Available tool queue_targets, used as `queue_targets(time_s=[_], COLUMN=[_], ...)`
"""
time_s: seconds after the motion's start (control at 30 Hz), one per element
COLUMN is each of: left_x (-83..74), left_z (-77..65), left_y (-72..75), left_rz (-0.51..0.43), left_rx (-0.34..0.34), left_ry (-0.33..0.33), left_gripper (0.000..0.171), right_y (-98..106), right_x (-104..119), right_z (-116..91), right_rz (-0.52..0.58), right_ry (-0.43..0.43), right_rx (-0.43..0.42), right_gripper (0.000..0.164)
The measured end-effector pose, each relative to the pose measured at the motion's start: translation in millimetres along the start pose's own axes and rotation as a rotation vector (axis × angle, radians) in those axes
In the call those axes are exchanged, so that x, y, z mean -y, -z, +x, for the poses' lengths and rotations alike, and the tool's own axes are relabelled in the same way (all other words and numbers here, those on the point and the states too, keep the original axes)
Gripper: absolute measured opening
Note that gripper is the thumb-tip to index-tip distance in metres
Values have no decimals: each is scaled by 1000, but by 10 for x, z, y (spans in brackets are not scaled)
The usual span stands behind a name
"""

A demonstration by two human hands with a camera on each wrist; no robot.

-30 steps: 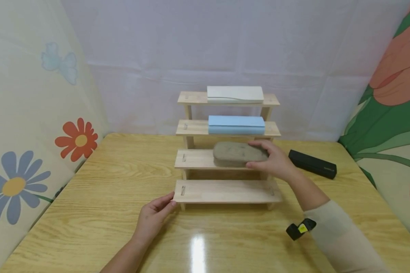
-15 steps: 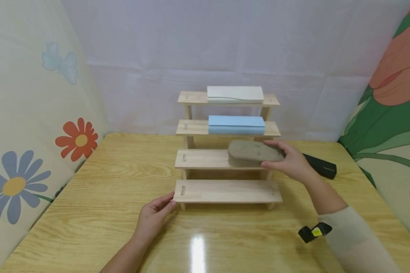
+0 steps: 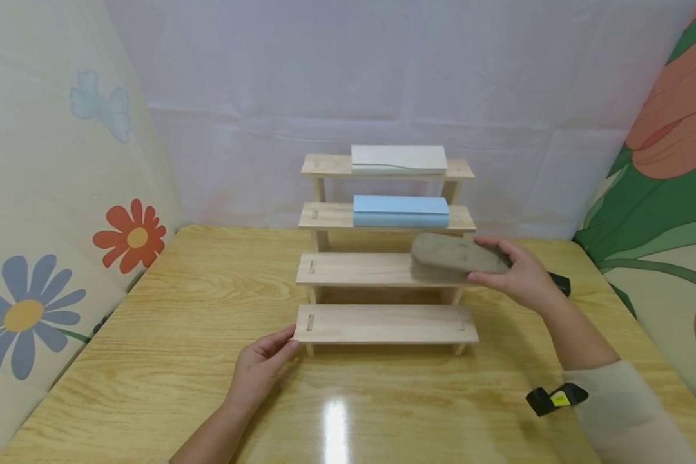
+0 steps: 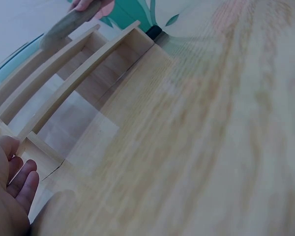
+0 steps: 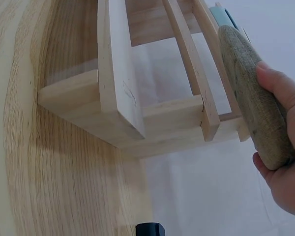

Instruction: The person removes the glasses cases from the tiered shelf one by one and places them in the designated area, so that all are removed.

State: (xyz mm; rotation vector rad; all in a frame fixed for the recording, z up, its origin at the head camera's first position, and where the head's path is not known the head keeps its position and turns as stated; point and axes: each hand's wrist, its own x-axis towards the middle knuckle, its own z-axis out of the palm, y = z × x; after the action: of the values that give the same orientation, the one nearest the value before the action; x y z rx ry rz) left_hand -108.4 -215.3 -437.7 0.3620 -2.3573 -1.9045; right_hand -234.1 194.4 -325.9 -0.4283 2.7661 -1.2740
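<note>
My right hand (image 3: 519,277) grips the right end of a grey-brown glasses case (image 3: 452,253), thumb on one side and fingers on the other. In the right wrist view the case (image 5: 253,98) is tilted beside the shelf ends. It overlaps the right part of the second-lowest shelf in the head view. A four-tier wooden display stand (image 3: 383,324) stands on the table. At the front left corner of its lowest shelf, my left hand (image 3: 261,364) pinches the board's end; the left wrist view shows this hand (image 4: 10,182) close up.
On the top tier lies a white glasses case (image 3: 399,159), with a light blue glasses case (image 3: 401,211) one tier below. A black case (image 3: 561,283) lies on the table at right, mostly hidden by my right hand. A pale cloth (image 3: 255,129) hangs behind.
My right hand has carried the grey-brown glasses case rightward along the second-lowest shelf, tilting it and covering more of the black case. The left hand has stayed at the shelf corner.
</note>
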Motion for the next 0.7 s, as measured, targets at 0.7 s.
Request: queue_targets(time_s=[0.7], left_x=[2], left_z=[-2], left_y=[2], left_rz=[9], left_rx=[5], left_ry=[-17], left_gripper=[37], right_y=[224], right_x=[-306], right_z=[-191], right_rz=[-37], right_ry=[-18], right_rx=[-90], right_gripper=[77])
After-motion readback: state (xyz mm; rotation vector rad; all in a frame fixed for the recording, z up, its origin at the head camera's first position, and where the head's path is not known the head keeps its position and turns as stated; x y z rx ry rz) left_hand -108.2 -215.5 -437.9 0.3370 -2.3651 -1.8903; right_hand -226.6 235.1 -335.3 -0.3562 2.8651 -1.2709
